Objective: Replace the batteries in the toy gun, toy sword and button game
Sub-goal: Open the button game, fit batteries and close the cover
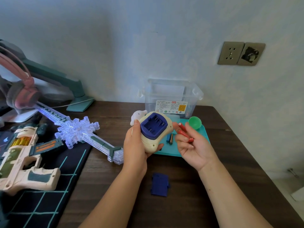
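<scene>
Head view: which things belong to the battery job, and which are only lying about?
Job: button game, red batteries, blue cover, loose batteries, toy sword, toy gun.
Lying about: green ball, pink headphones, wall socket.

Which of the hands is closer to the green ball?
Right. The right hand, holding red batteries, is just below the green ball. The left hand grips the button game, farther left.

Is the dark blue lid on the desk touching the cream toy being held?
Apart. The head view shows the dark blue lid lying on the desk, bare wood between it and the cream toy gripped in the left hand.
</scene>
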Demonstrator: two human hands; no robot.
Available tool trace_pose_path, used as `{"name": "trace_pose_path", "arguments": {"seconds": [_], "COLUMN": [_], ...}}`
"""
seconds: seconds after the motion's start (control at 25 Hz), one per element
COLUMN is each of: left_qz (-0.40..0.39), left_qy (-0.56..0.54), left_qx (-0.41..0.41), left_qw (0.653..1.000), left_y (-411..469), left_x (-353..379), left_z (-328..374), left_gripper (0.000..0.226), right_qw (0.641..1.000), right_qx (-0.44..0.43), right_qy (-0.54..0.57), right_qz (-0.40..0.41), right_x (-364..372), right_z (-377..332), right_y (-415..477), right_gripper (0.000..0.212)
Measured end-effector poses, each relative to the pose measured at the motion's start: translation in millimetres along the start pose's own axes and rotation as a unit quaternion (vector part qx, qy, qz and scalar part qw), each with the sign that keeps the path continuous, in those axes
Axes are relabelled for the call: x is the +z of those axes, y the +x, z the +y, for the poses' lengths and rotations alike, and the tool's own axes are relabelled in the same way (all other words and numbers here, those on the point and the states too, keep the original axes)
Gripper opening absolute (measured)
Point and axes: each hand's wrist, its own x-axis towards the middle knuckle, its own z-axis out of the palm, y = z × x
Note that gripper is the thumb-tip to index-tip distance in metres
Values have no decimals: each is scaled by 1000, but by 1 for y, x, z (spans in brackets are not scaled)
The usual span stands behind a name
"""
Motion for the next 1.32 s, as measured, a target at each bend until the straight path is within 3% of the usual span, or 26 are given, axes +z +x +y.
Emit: {"name": "trace_pose_path", "arguments": {"seconds": [0.32,0.44,0.52,0.64,0.76,0.84,0.88,1.0,1.04,1.16,1.32], "left_qz": [-2,-2,13,36,35,40,48,54,51,49,52], "left_qy": [20,45,55,71,76,93,95,93,91,78,68], "left_qx": [60,100,134,175,207,204,201,198,199,194,198], "left_qw": [998,994,989,981,975,974,974,974,974,977,976], "left_y": [-16,-24,-26,-30,-36,-34,-33,-29,-29,-29,-26], "left_x": [-9,-23,-32,-43,-49,-53,-55,-60,-61,-64,-64], "left_z": [16,24,31,33,31,29,30,32,32,31,30], "left_gripper": [40,39,42,44,48,44,43,46,47,46,48], "right_qw": [999,984,926,757,628,575,589,720,744,761,750], "right_qx": [-24,-88,-193,-365,-457,-482,-472,-355,-324,-278,-265], "right_qy": [-38,-156,-325,-542,-628,-660,-654,-595,-584,-585,-604], "right_qz": [6,-11,1,2,-46,-50,-44,-24,-23,-30,-42], "right_x": [15,36,58,84,90,87,87,96,99,103,104], "right_z": [10,17,26,45,68,77,79,73,69,60,57], "right_y": [-8,-19,-28,-37,-30,-21,-18,-13,-12,-11,-14], "right_gripper": [22,18,15,12,10,13,14,8,6,2,4]}}
